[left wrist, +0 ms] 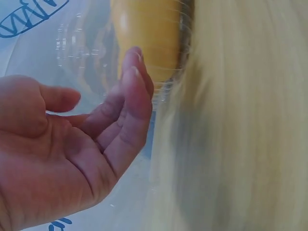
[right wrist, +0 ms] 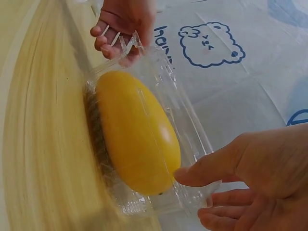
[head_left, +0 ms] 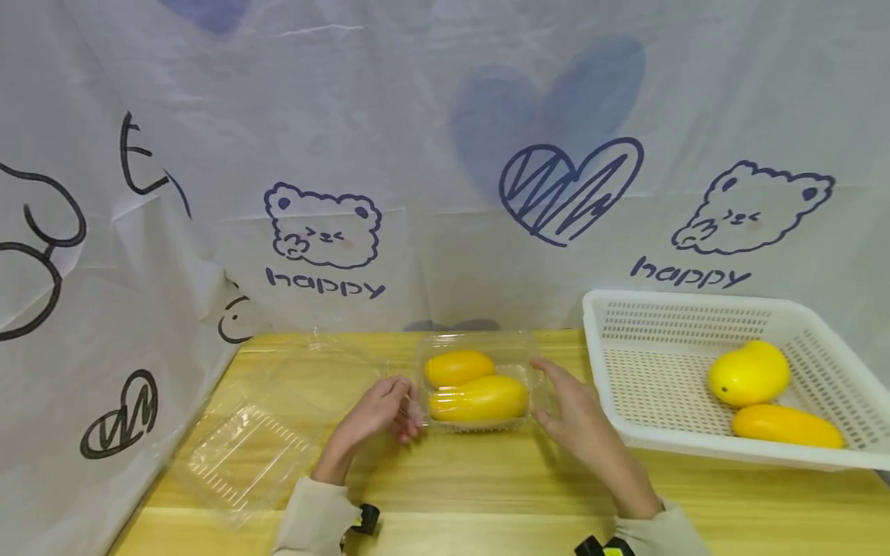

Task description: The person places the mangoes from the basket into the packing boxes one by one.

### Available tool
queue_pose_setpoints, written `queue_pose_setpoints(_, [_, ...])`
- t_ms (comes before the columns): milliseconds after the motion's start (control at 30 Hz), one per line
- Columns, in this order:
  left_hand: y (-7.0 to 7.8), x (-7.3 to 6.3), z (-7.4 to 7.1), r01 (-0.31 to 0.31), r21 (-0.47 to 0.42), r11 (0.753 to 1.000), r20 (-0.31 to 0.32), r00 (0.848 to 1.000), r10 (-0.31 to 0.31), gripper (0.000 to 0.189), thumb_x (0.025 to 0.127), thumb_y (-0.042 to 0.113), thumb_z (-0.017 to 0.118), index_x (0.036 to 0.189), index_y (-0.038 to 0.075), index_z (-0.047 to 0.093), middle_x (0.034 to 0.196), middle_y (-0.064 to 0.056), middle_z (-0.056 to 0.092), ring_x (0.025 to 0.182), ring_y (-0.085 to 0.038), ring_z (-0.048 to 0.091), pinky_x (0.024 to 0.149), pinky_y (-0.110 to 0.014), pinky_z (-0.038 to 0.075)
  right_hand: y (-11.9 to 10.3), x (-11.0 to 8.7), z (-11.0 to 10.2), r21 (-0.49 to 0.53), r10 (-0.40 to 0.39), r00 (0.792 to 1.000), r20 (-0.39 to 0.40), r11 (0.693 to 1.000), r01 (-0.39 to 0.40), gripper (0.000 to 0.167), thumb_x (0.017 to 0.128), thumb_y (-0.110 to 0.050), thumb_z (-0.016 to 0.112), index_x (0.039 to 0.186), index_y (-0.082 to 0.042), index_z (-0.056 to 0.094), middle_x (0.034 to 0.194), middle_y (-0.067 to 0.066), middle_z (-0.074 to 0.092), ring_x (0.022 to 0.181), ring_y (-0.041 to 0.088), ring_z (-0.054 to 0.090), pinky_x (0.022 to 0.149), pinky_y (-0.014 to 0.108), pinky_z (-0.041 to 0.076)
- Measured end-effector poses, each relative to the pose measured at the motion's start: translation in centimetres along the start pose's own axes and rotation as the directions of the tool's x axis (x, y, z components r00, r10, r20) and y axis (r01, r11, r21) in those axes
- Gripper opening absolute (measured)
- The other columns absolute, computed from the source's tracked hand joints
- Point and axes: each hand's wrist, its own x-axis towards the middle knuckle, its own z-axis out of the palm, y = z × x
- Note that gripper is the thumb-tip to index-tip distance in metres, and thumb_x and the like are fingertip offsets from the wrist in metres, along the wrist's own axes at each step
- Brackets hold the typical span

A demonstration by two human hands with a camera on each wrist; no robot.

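Observation:
A clear plastic clamshell box [head_left: 480, 425] stands on the wooden table with two yellow mangoes inside, a smaller one [head_left: 459, 368] behind a longer one [head_left: 480, 399]. Clear plastic covers the mango [right wrist: 137, 132] in the right wrist view. My left hand [head_left: 381, 409] is at the box's left side, its fingers loosely bent; the left wrist view shows its palm [left wrist: 62, 159] holding nothing. On the opposite side, my right hand [head_left: 577, 409] has thumb and fingers spread. Its thumb [right wrist: 207, 171] reaches the box's corner in the right wrist view.
At the right a white perforated basket [head_left: 660, 436] holds two more mangoes, one rounder [head_left: 749, 374] and one longer [head_left: 788, 426]. Another clear plastic container [head_left: 250, 455] lies on the table [head_left: 459, 494] at the left. A printed white cloth [head_left: 431, 154] hangs behind.

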Motion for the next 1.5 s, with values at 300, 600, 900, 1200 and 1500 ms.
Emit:
queue_pose_setpoints(300, [0.8, -1.3, -0.6, 0.028, 0.007, 1.0, 0.076, 0.997, -0.029, 0.034, 0.11, 0.013, 0.043, 0.126, -0.015, 0.054, 0.086, -0.023, 0.071, 0.063, -0.018, 0.064, 0.056, -0.03, 0.056, -0.3, -0.3, -0.3, -0.012, 0.038, 0.997, 0.069, 0.999, -0.037, 0.074, 0.08, 0.008, 0.079, 0.147, 0.003, 0.046, 0.149, 0.026, 0.049, 0.135, 0.048, 0.048, 0.107, 0.059, 0.041])
queue_pose_setpoints(600, [0.6, -1.7, -1.2, 0.018, -0.039, 0.999, 0.128, 0.992, -0.013, 0.037, 0.107, 0.011, 0.051, 0.128, -0.019, 0.054, 0.088, -0.019, 0.072, 0.068, -0.017, 0.064, 0.059, -0.026, 0.055, -1.0, -0.7, -0.9, -0.054, 0.08, 0.991, 0.106, 0.996, -0.074, 0.075, 0.085, -0.003, 0.079, 0.151, 0.0, 0.043, 0.154, 0.033, 0.036, 0.135, 0.056, 0.042, 0.104, 0.069, 0.038])
queue_pose_setpoints(900, [0.0, -1.4, -1.5, 0.049, -0.097, 0.994, 0.102, 0.994, -0.039, 0.024, 0.102, 0.01, 0.061, 0.115, -0.01, 0.061, 0.094, -0.026, 0.072, 0.069, -0.017, 0.065, 0.061, -0.027, 0.056, -2.7, -0.4, 0.8, 0.045, -0.034, 0.981, -0.191, 0.998, 0.043, 0.042, 0.086, -0.002, 0.079, 0.125, -0.002, 0.064, 0.126, 0.016, 0.065, 0.11, 0.034, 0.065, 0.093, 0.052, 0.053])
queue_pose_setpoints(1200, [-0.2, -1.6, -1.9, 0.052, -0.135, 0.989, 0.093, 0.995, -0.04, 0.028, 0.101, 0.008, 0.063, 0.118, -0.014, 0.061, 0.094, -0.02, 0.073, 0.074, -0.017, 0.065, 0.062, -0.024, 0.055, -4.4, -0.4, 4.1, 0.269, -0.003, 0.976, -0.217, 0.961, 0.063, 0.011, 0.089, 0.001, 0.074, 0.09, -0.008, 0.068, 0.079, -0.005, 0.065, 0.069, 0.009, 0.059, 0.059, 0.024, 0.048])
queue_pose_setpoints(1500, [-0.3, -1.0, -1.5, 0.067, -0.116, 0.991, 0.033, 0.997, -0.064, 0.025, 0.099, 0.009, 0.067, 0.115, -0.01, 0.062, 0.091, -0.013, 0.075, 0.075, -0.018, 0.066, 0.063, -0.028, 0.055, -6.2, -1.5, 7.7, 0.566, 0.051, 0.991, 0.126, 0.816, -0.114, 0.008, 0.096, -0.004, 0.07, 0.092, 0.002, 0.071, 0.077, 0.008, 0.07, 0.065, 0.022, 0.069, 0.058, 0.026, 0.057])
